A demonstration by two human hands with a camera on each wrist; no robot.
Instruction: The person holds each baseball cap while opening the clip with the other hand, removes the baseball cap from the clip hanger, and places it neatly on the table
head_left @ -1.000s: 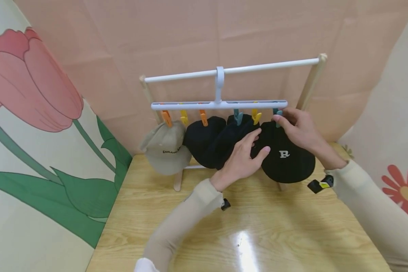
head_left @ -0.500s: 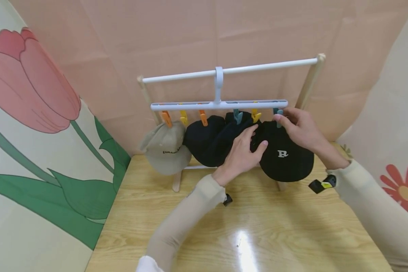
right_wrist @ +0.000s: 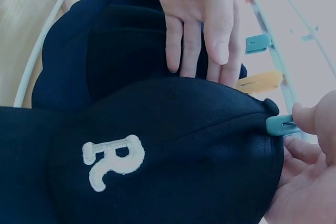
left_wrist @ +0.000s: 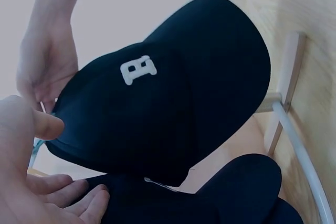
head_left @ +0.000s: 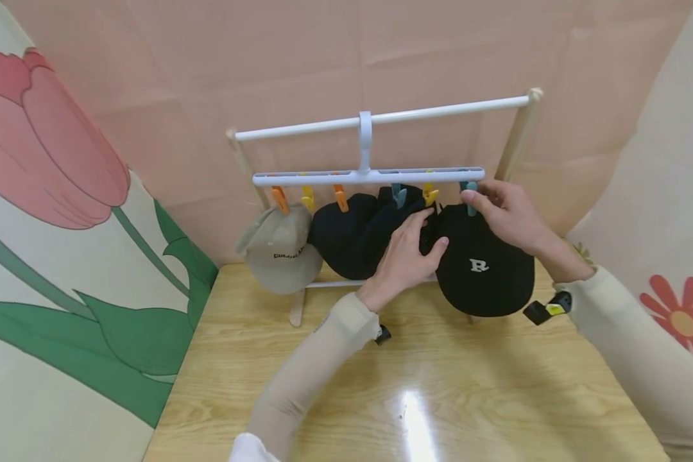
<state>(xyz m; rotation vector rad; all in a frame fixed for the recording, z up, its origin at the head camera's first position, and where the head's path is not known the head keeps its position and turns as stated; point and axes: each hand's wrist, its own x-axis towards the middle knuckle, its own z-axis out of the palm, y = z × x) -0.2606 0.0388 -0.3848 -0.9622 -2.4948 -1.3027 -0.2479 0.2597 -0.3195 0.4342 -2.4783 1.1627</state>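
Observation:
A black cap (head_left: 485, 269) with a white letter R hangs at the right end of the pale clip hanger (head_left: 312, 178). My right hand (head_left: 511, 215) pinches the teal clip (head_left: 471, 199) at that cap's top edge, thumb in front and fingers behind. My left hand (head_left: 407, 250) has its fingers extended between the R cap and the dark navy caps (head_left: 346, 237) beside it. In the right wrist view those left fingertips (right_wrist: 189, 69) reach behind the R cap's edge, against the dark cap. The left thumb (left_wrist: 50, 124) stands apart, near the R cap.
A beige cap (head_left: 283, 253) hangs at the left under an orange clip (head_left: 280, 199). Other orange, yellow and teal clips line the hanger, which hooks over the white rod (head_left: 450, 113) of a wooden stand. The stand rests on a wood-grain table (head_left: 323, 385) before a pink backdrop.
My left hand's fingers have shifted slightly left, and more of the R cap's left side shows. The right hand stays at the teal clip. The head view has drifted a little.

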